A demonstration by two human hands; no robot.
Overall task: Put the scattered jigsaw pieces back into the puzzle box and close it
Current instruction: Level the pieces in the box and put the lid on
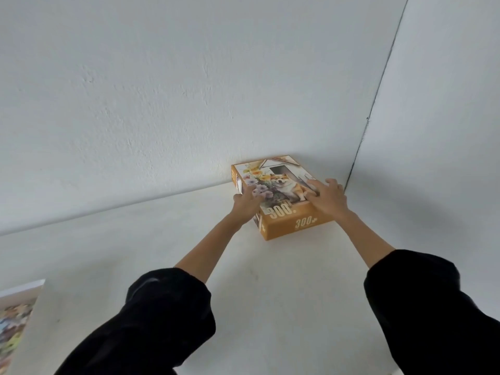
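The orange puzzle box (286,226) lies flat on the white table (189,239), pushed into the far corner where two walls meet. Its lid is on and shows a dog with flowers and "300+". My left hand (247,203) rests on the lid's left edge, fingers over the top. My right hand (327,197) lies on the lid's right side, fingers spread across the picture. Both arms are stretched far forward in black sleeves. No loose pieces show on the table near the box.
White walls (162,104) stand right behind and to the right of the box. At the lower left, past the table's edge, lies a colourful puzzle picture (13,328) with a white border.
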